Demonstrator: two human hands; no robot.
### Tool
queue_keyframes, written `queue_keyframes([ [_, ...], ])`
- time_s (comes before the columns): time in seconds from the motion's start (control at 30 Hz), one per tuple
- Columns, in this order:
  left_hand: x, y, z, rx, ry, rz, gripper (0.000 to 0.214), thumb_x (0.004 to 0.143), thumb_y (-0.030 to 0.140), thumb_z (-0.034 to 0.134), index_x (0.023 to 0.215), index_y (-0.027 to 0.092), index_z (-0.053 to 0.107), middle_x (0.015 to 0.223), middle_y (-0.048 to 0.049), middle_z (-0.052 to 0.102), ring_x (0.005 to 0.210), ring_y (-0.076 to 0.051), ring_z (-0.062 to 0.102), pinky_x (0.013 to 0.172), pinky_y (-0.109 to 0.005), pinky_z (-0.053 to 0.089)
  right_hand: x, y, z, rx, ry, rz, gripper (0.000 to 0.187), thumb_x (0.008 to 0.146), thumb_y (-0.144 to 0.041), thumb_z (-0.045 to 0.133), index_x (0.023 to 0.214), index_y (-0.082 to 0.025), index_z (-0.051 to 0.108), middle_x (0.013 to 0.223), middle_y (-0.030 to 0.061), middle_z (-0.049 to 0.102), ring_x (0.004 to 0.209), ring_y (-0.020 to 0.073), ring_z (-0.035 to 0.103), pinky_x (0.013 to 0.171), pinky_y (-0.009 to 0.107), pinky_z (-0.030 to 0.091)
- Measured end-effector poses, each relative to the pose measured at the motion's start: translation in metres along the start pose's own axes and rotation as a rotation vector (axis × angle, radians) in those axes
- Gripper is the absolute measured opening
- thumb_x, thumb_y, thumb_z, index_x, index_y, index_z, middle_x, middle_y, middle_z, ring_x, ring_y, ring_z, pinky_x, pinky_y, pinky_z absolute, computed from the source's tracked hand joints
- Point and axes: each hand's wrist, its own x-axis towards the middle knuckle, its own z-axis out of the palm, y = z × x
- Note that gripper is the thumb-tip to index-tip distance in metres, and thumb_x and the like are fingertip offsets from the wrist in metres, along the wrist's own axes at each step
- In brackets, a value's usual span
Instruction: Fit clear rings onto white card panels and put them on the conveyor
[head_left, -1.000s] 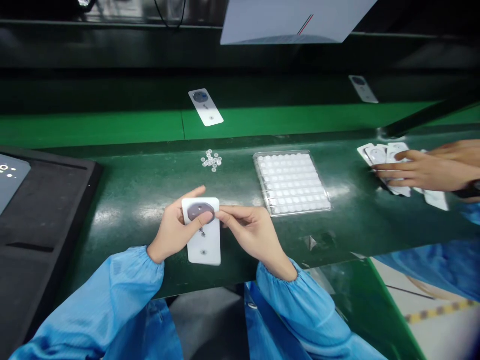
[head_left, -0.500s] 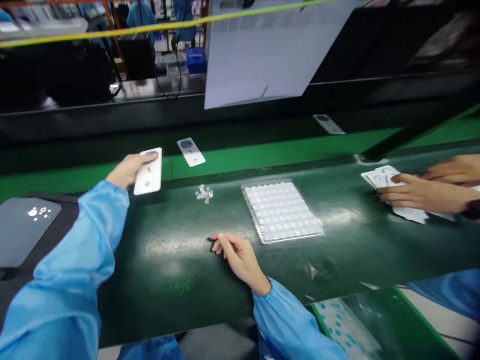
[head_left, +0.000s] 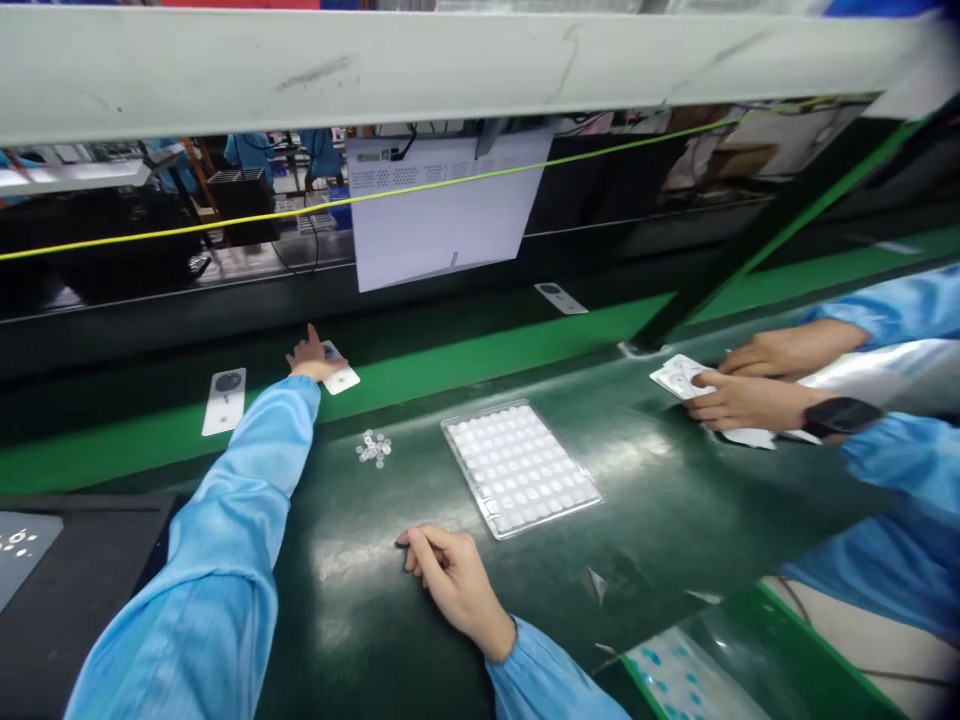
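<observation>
Left hand (head_left: 311,358) moved out past the counter (head_left: 360,620), open, fingers spread, touching a white card (head_left: 343,376) on the green belt (head_left: 480,358); right hand (head_left: 452,580) rests empty, loosely curled, on the counter.

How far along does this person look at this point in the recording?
Done: a white rectangular card with a grey disc and another like it lie on the green conveyor belt. In hand: the left hand touches a white card there; the right hand rests empty. Left: the clear plastic tray of white discs looks full, beside a small pile of clear rings.
</observation>
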Motion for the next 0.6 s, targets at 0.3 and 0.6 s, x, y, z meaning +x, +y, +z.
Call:
queue_keyframes([
  [0.3,-0.048,0.059,-0.045,-0.221,0.147,-0.196,0.108,0.067,0.015,0.091,0.157,0.013,0.032,0.115,-0.0141,0.072,0.100,-0.024,0.071,0.088,-0.036,0.058,0.010,-0.004,-0.005,0.253,0.090,0.020,0.051,0.091,-0.065,0.063,0.108,-0.018,0.075,0.095,0.0123,0.075,0.080,0.0205,0.069,0.063,0.028,0.056],
  [0.6,-0.267,0.121,0.009,-0.737,0.054,-0.580,0.096,0.069,0.027,0.092,0.152,0.018,0.045,0.106,-0.0095,0.077,0.090,-0.022,0.075,0.082,-0.031,0.059,-0.010,-0.031,0.022,0.367,-0.297,0.176,0.052,0.092,-0.063,0.063,0.079,-0.014,0.068,0.065,0.0016,0.061,0.056,0.0124,0.053,0.050,0.023,0.039],
])
